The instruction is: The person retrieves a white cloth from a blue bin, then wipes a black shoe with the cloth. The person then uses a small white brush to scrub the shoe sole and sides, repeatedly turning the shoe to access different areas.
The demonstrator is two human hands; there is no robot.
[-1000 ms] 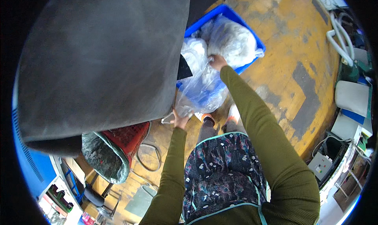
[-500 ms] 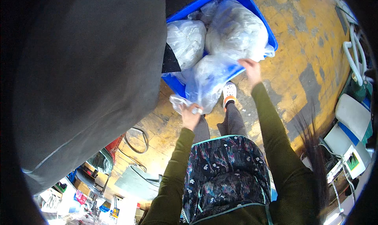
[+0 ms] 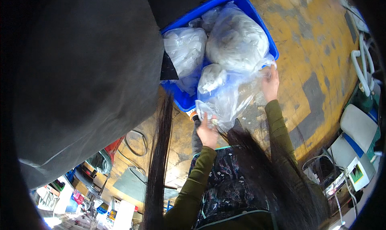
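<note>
Dark hair strands (image 3: pixel 159 161) cross the view; left hand (image 3: pixel 207 134) pinches a clear, loose plastic bag (image 3: pixel 229 97) over the blue rectangular plastic bin's (image 3: pixel 182 99) near edge; blurred right hand (image 3: pixel 271 84) meets its side, grip unclear; 2 stuffed translucent bags (image 3: pixel 239 39) lie beyond; a large dark-grey sheet (image 3: pixel 92 77) hides the bin's left edge.

Probably a workshop: scuffed yellow floor (image 3: pixel 337 69), thick pale hose (image 3: pixel 355 59), jumbled gear (image 3: pixel 82 204) along the edges.

No lettering, label, number or sign can be read anywhere here.
</note>
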